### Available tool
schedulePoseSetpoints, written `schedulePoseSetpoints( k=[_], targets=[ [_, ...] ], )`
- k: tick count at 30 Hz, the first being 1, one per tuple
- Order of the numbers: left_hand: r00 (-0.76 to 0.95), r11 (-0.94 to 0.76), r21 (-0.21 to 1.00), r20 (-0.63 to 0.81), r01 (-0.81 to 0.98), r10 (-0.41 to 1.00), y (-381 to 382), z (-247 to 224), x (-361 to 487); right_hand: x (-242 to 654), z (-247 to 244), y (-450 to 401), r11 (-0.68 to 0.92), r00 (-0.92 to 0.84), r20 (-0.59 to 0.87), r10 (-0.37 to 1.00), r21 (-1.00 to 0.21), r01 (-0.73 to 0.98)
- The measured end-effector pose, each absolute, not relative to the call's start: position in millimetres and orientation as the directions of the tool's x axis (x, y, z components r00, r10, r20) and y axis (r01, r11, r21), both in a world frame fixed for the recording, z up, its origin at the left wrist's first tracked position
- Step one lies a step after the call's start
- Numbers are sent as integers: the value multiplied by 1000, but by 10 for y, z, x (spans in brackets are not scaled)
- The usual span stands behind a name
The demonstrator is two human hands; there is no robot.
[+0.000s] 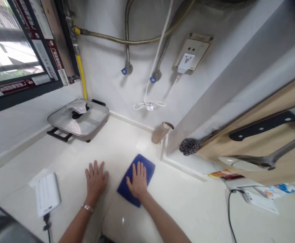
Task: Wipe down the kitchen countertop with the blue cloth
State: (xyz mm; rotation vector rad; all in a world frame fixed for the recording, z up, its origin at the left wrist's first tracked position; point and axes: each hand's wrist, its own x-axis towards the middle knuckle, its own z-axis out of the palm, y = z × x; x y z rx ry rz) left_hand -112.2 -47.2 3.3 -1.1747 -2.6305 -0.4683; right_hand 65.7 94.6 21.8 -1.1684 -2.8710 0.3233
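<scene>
Two bare hands on one smooth, glossy white counter. Your left hand (96, 181) lies palm down on the bare surface, fingers spread apart; one silvery bracelet (87, 208) at the wrist. Your right hand (138, 182) is flat on one blue cloth (136, 180), roughly rectangular, its fingers slightly apart and thumb out to the side. The cloth is on the counter, to the right of your left hand.

Near the wall corner: one rectangular pan (78, 118), glass lid, black side handles, a crinkled wrapping on the lid knob. One brown, rounded bottle (161, 133) beside the wall. Two valves with blue knobs and one white plug in a socket on the wall. One white, rectangular device (47, 194) at left, black cable attached.
</scene>
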Motion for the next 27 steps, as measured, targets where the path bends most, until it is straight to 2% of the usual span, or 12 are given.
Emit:
schedulePoseSetpoints(
  k=[8,14,18,23,27],
  targets=[
    [-644,629,176,356,758,677,-479,-10,-1150,745,382,874,719,-761,-72,644,-283,635],
    [-647,624,193,354,757,675,-497,-8,-1156,1444,258,570,809,-866,-50,498,-332,485],
    [-670,632,225,291,742,683,-502,-41,-1214,2042,202,484,841,-906,-49,420,-355,409],
    [-698,653,271,125,707,705,-538,-5,-1350,2651,187,435,873,-940,-68,336,-351,337],
    [-712,667,270,120,694,692,-735,9,-1418,2718,221,438,870,-938,-143,316,-350,346]
  ],
)
